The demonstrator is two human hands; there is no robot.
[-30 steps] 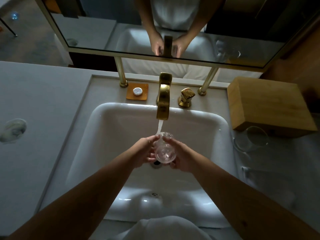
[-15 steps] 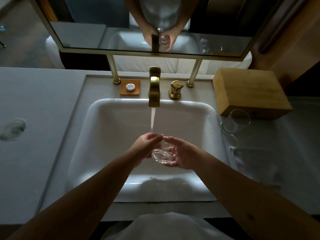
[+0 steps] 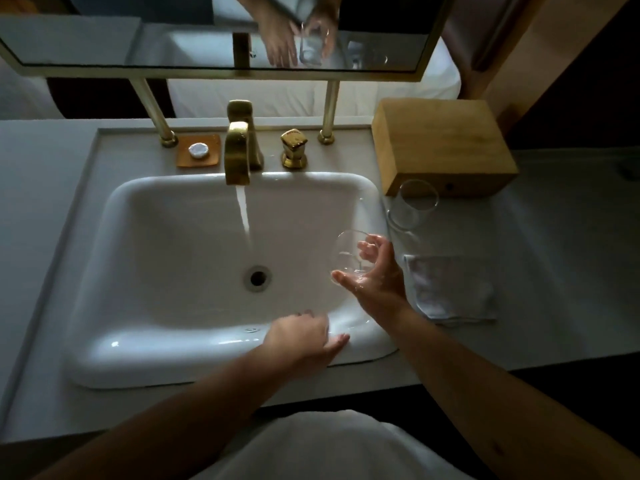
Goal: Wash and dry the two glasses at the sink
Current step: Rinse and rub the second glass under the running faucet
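Observation:
My right hand [image 3: 375, 275] holds a clear glass [image 3: 348, 252] over the right side of the white sink [image 3: 173, 258], tilted with its mouth facing left. My left hand [image 3: 304, 336] hovers low over the sink's front rim, fingers loosely apart, holding nothing. A second clear glass [image 3: 412, 202] stands on the counter to the right of the sink, in front of a wooden box. Water runs from the brass faucet [image 3: 238, 154] into the basin. A folded white cloth [image 3: 450, 289] lies on the counter just right of my right hand.
A wooden box [image 3: 446, 147] sits at the back right. The brass tap handle [image 3: 293, 148] stands right of the faucet; an orange dish with a small white soap [image 3: 198, 150] is left of it. A mirror [image 3: 207, 29] on brass posts hangs above.
The glass has left the water stream and moved right in my right hand alone. My left hand let go and dropped back to the sink's front rim.

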